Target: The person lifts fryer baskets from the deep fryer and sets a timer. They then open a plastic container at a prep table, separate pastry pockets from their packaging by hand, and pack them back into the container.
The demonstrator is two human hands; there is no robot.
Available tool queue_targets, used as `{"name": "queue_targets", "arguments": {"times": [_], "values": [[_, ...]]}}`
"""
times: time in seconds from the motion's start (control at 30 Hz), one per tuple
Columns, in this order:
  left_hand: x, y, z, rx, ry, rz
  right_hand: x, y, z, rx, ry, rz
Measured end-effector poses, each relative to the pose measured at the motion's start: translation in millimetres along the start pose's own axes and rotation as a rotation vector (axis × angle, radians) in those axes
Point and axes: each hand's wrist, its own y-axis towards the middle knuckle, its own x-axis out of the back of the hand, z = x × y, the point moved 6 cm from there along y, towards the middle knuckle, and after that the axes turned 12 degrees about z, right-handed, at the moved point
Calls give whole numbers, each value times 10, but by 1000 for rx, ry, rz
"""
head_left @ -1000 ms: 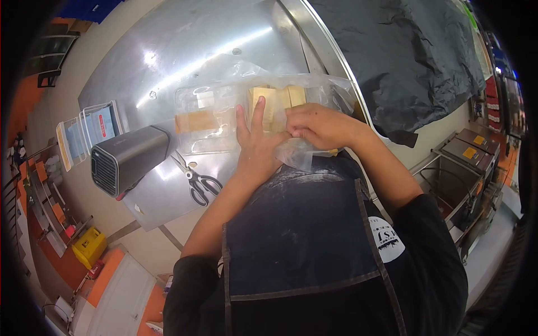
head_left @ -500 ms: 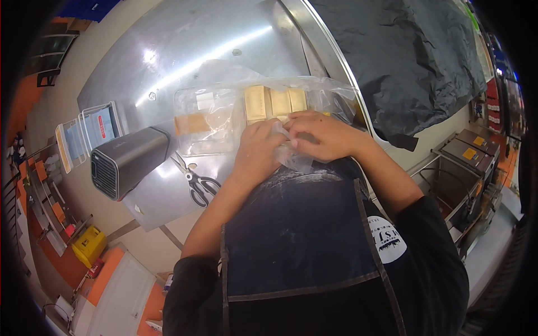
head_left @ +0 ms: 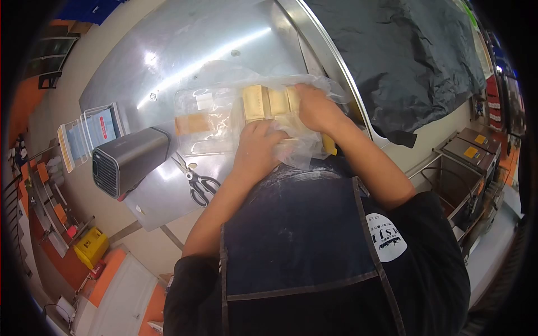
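Several pale yellow blocks [head_left: 255, 101] sit side by side in a crumpled clear plastic bag [head_left: 300, 151] on the metal table. My left hand [head_left: 256, 147] is closed over the bag's near-left side, its fingers curled on the plastic beside the nearer blocks. Reaching farther out, my right hand [head_left: 318, 109] has its fingers bent at the right-hand block, closed on the bag there; its fingertips are partly hidden. Left of the blocks lies a flat clear plastic package [head_left: 216, 140] with a brown label.
Black-handled scissors [head_left: 195, 182] lie left of my left forearm. A grey boxy appliance [head_left: 131, 161] and a wire rack [head_left: 92, 134] stand at the table's left. A raised metal edge [head_left: 336, 53] and a black plastic cover [head_left: 403, 67] border the right side.
My right hand has moved away from the left one, up and right to the right-hand block. The bag's near folds have spread. My left hand has stayed nearly in place.
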Motion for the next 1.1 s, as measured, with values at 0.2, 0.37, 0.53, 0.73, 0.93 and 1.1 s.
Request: {"name": "queue_targets", "arguments": {"times": [0.2,0.37,0.53,0.73,0.93,1.1], "values": [[-24,-17,17,6,6,3,-35,186,92,-77,-250,188],[-1,-25,2,9,-5,-7,37,196,113,-77,-304,250],[-5,-25,15,-21,-24,-12,-134,280,63,-21,-298,90],[7,-27,21,-30,-22,-29,5,202,134,-99,-108,32],[15,-28,17,-23,-36,-12,25,134,171,-176,-83,85],[28,-32,19,-27,-28,-22,-78,214,154,0,-190,-86]]}}
